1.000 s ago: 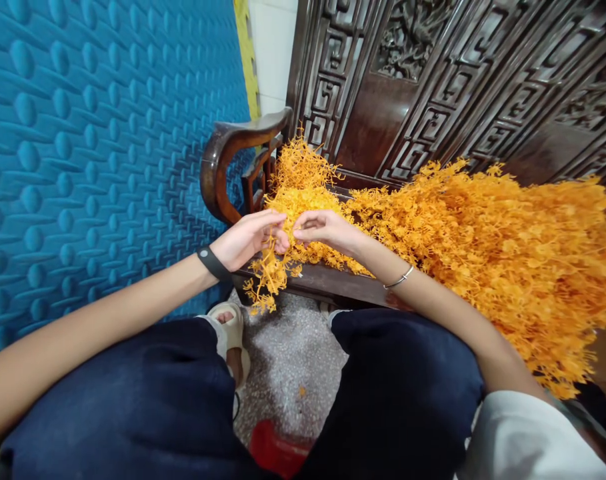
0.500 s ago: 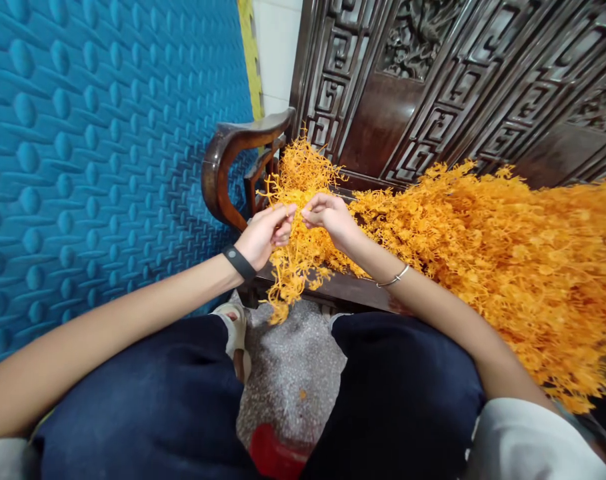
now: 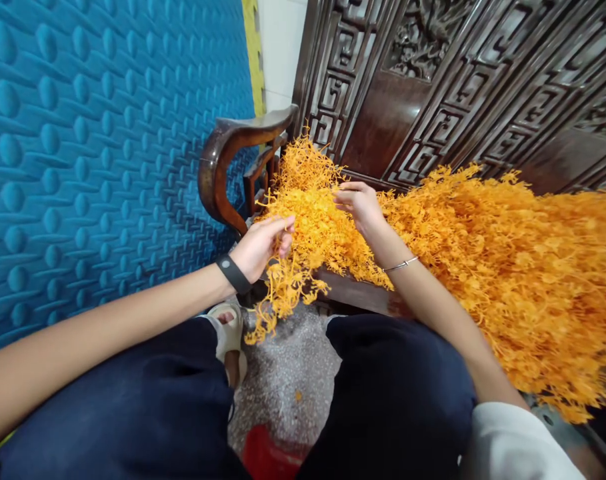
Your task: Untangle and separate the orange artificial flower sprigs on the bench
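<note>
A big heap of orange plastic sprigs (image 3: pixel 507 267) covers the seat of a dark carved wooden bench (image 3: pixel 353 293). My left hand (image 3: pixel 260 245), with a black band on the wrist, is closed on a bunch of orange sprigs (image 3: pixel 283 293) that hangs over the bench's front edge. My right hand (image 3: pixel 360 203), a thin bangle on its wrist, reaches farther back over the left end of the heap and pinches a sprig there with fingers curled.
The bench's curved armrest (image 3: pixel 223 160) stands just left of my hands, its carved back panel (image 3: pixel 433 87) behind the heap. A blue embossed wall (image 3: pixel 97 153) fills the left. My knees in dark trousers, a sandalled foot (image 3: pixel 230 333) and a red object (image 3: pixel 267 457) lie below on speckled floor.
My hands, close together before, have parted: the right moved up and back over the heap, the left stayed low holding the hanging bunch.
</note>
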A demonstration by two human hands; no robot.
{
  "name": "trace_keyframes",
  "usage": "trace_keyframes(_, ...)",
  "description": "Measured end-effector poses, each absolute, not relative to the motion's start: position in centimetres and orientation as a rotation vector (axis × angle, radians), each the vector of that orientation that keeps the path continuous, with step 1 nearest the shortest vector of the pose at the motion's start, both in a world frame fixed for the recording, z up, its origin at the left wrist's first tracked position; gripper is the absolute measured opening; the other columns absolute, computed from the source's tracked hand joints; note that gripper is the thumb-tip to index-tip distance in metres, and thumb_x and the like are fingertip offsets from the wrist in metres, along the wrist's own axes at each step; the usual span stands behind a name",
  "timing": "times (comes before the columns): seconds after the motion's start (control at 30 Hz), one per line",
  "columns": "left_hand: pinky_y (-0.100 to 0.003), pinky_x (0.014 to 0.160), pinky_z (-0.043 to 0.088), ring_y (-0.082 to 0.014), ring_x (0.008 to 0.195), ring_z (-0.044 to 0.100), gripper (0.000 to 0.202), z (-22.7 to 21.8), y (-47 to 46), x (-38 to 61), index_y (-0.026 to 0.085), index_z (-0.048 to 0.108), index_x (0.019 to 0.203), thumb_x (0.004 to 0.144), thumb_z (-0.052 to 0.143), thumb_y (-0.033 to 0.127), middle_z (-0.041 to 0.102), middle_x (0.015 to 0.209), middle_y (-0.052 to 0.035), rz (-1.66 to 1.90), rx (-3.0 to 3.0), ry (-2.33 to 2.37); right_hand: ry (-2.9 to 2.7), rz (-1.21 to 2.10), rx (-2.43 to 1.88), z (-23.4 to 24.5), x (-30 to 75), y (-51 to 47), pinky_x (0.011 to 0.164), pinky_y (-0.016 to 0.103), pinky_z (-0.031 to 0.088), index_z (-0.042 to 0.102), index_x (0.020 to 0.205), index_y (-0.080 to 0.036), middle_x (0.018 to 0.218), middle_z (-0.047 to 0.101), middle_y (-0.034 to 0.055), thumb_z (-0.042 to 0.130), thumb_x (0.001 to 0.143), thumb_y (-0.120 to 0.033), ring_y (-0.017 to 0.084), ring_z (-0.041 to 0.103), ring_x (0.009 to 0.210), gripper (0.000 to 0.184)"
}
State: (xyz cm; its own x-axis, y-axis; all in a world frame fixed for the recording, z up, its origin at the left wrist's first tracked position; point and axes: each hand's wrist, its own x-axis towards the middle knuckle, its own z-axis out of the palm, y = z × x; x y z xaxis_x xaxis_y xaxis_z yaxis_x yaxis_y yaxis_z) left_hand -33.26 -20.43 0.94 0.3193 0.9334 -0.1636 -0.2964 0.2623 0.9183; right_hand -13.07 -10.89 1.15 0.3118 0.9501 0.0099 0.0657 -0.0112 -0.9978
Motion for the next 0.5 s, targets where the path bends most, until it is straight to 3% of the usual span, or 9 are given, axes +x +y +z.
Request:
trace_keyframes(0.07,-0.020,0.049,0.038,-0.0082,0.045,0.048,0.013,0.7,-20.3,-33.6,0.014,0.052,0.072,0.085,0.050,0.017,0.053,0.049,0.0019,0.987,0.967,0.861,-1.150,1.009,-1.418,0.3,-12.8,-11.1,0.078,0.034,0.052,0.054,0.091,-0.019,0.096,0.063,0.0079,0.061,0.064,-0.015,0.018,0.062,0.089,0.027)
trace_keyframes(0.13,-0.022,0.055,0.042,-0.0101,0.052,0.055,0.005,0.6,-20.2,-33.8,0.013,0.055,0.079,0.082,0.054,0.017,0.061,0.057,-0.0009,0.968,1.036,0.832,-1.356,0.977,-1.409,-0.5,-12.7,-11.2,0.085,0.039,0.051,0.057,0.102,-0.017,0.120,0.057,0.0129,0.064,0.066,-0.024,0.024,0.057,0.108,0.037)
trace_keyframes(0.23,-0.024,0.061,0.045,-0.0115,0.060,0.060,0.010,0.6,-20.3,-34.1,0.013,0.057,0.086,0.080,0.058,0.022,0.067,0.066,-0.0028,0.889,1.154,0.765,-1.652,0.846,-1.395,-1.4,-12.3,-11.3,0.089,0.042,0.050,0.055,0.117,-0.015,0.133,0.050,0.0161,0.061,0.072,-0.034,0.028,0.053,0.116,0.049)
trace_keyframes(0.37,-0.027,0.061,0.046,-0.0117,0.058,0.059,0.015,0.7,-20.4,-34.5,0.014,0.058,0.086,0.079,0.061,0.026,0.067,0.065,-0.0023,0.767,1.306,0.717,-2.095,0.274,-1.293,-1.6,-11.6,-12.1,0.095,0.046,0.047,0.043,0.132,-0.018,0.142,0.041,0.0148,0.051,0.084,-0.038,0.028,0.049,0.121,0.053)
trace_keyframes(0.5,-0.027,0.061,0.046,-0.0119,0.056,0.060,0.019,0.7,-20.3,-35.2,0.015,0.058,0.088,0.077,0.064,0.028,0.068,0.064,-0.0022,0.660,1.442,0.664,-2.529,-0.315,-1.146,-1.1,-11.6,-13.5,0.103,0.052,0.037,0.043,0.134,-0.015,0.146,0.036,0.0156,0.043,0.090,-0.028,0.031,0.043,0.128,0.047)
